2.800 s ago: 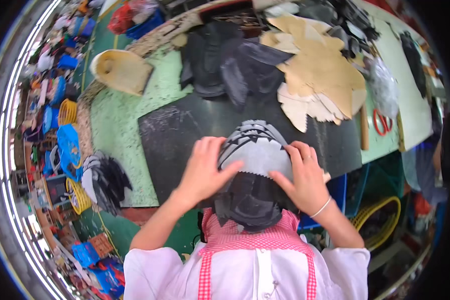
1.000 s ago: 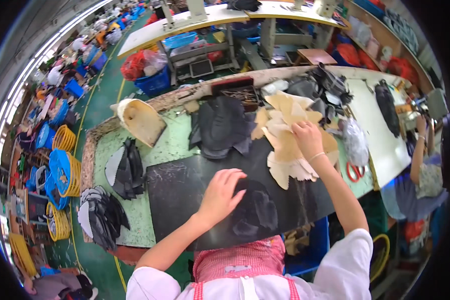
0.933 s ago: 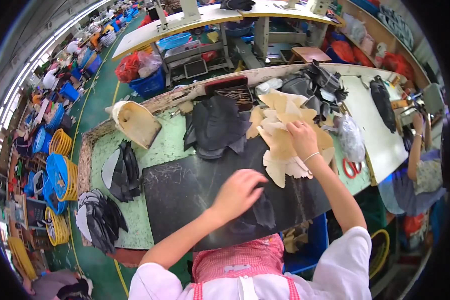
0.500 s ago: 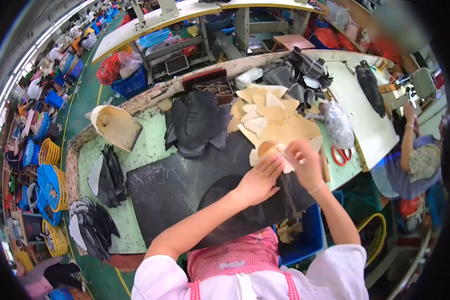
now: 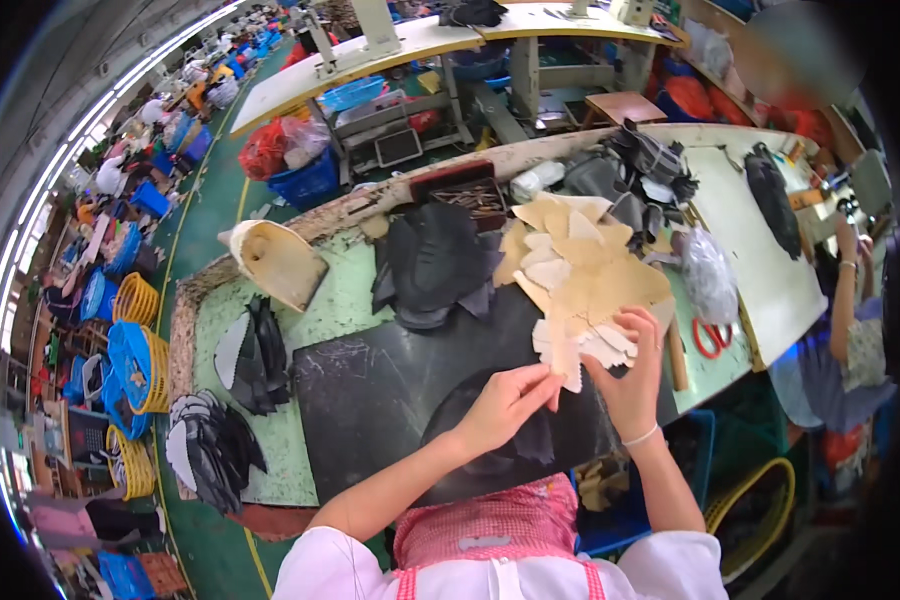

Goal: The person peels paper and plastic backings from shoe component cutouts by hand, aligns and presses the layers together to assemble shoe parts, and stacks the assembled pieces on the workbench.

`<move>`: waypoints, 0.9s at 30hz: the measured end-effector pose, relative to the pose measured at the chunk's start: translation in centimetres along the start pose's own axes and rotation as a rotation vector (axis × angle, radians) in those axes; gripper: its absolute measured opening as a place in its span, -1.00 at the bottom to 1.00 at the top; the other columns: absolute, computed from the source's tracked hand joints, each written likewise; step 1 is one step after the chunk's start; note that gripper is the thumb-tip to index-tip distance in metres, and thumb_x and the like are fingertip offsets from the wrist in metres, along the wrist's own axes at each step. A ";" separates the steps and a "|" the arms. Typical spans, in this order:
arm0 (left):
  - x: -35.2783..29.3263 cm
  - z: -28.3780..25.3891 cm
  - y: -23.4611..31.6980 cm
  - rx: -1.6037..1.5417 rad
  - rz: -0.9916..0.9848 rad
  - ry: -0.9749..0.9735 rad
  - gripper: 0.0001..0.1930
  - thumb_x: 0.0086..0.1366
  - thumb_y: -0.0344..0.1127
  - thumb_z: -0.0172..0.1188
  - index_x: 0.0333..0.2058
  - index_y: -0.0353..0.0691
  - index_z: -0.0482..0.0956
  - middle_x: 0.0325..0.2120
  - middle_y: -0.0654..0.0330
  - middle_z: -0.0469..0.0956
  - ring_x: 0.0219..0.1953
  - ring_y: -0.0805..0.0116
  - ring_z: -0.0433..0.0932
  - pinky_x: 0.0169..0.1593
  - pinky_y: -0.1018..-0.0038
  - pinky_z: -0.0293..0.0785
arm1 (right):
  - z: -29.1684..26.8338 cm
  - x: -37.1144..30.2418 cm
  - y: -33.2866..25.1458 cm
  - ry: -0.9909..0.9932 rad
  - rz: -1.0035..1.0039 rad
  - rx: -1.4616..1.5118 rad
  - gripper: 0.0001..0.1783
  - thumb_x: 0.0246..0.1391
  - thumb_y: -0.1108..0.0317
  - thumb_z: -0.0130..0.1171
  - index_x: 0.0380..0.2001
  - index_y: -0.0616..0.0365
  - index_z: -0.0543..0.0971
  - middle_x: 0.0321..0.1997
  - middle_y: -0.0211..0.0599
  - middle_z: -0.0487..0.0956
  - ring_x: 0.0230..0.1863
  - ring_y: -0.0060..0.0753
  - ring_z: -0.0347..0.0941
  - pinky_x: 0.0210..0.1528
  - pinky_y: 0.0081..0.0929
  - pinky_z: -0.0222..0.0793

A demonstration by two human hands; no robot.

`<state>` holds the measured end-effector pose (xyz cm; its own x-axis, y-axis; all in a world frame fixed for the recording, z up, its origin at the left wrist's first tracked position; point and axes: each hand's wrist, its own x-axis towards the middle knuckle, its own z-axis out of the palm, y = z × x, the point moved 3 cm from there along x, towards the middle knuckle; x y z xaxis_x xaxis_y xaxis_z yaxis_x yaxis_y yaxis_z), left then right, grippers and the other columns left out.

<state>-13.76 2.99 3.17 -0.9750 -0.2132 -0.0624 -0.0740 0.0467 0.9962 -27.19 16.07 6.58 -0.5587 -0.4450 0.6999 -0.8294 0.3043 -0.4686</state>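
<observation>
Over the right part of a black work mat [image 5: 360, 400], my left hand [image 5: 510, 408] pinches the lower end of a cream piece with a toothed edge [image 5: 567, 355]. My right hand [image 5: 635, 385] curls its thumb and fingers around white notched pieces [image 5: 606, 344] beside it. How firmly the right fingers grip them is hard to see. Just beyond both hands lies a pile of tan cut pieces [image 5: 610, 285], some with zigzag edges. A rounded black piece [image 5: 460, 410] lies on the mat, partly under my left forearm.
Stacked black cut pieces [image 5: 435, 260] lie left of the tan pile. Black pieces with pale toothed edges [image 5: 252, 355] are at the table's left. A cream hollow form [image 5: 278, 262] stands behind them. Red-handled scissors [image 5: 712, 338] and a plastic-wrapped bundle [image 5: 708, 275] lie right. Another person's arm [image 5: 845, 300] shows far right.
My hands have drawn apart and come slightly nearer to me, off the pile's edge. The right fingers have opened out around the white notched pieces, which now show between the hands. The view has shifted.
</observation>
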 end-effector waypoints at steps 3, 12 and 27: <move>-0.6 -0.6 1.1 0.069 -0.008 -0.029 -0.68 0.56 -0.27 -0.10 -0.31 -0.37 0.49 -0.42 0.21 0.53 -0.33 0.45 0.51 -0.16 0.46 0.47 | -0.5 -1.7 -0.6 -0.422 0.129 0.485 -0.75 -0.01 0.58 0.39 -0.22 0.29 0.64 -0.33 -0.22 0.67 -0.41 -0.44 0.61 -0.30 -0.52 0.54; -3.0 0.4 1.0 0.704 0.175 -0.040 -0.89 0.39 -0.38 0.05 -0.23 -0.29 0.49 -0.37 0.07 0.49 -0.33 0.16 0.54 -0.19 0.32 0.48 | -0.4 -2.4 -2.8 -0.742 0.328 0.476 -0.87 -0.03 0.59 0.37 -0.34 0.32 0.67 -0.45 -0.25 0.70 -0.37 -0.52 0.69 -0.28 -0.61 0.55; -5.6 -1.2 -3.0 -0.381 -0.140 -0.082 -0.79 0.33 -0.32 0.26 -0.36 -0.24 0.40 -0.34 0.33 0.46 -0.27 0.58 0.48 -0.12 0.56 0.44 | 1.2 -7.6 -2.3 -0.732 1.122 1.489 -0.93 0.13 0.42 -0.05 -0.33 0.12 0.42 -0.10 -0.23 0.50 0.00 -0.35 0.42 0.15 -0.44 0.30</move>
<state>-7.83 2.90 0.58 -0.9757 -0.1127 -0.1878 -0.1389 -0.3449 0.9283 -21.00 17.74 1.69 -0.3107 -0.9021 -0.2996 0.6878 0.0042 -0.7259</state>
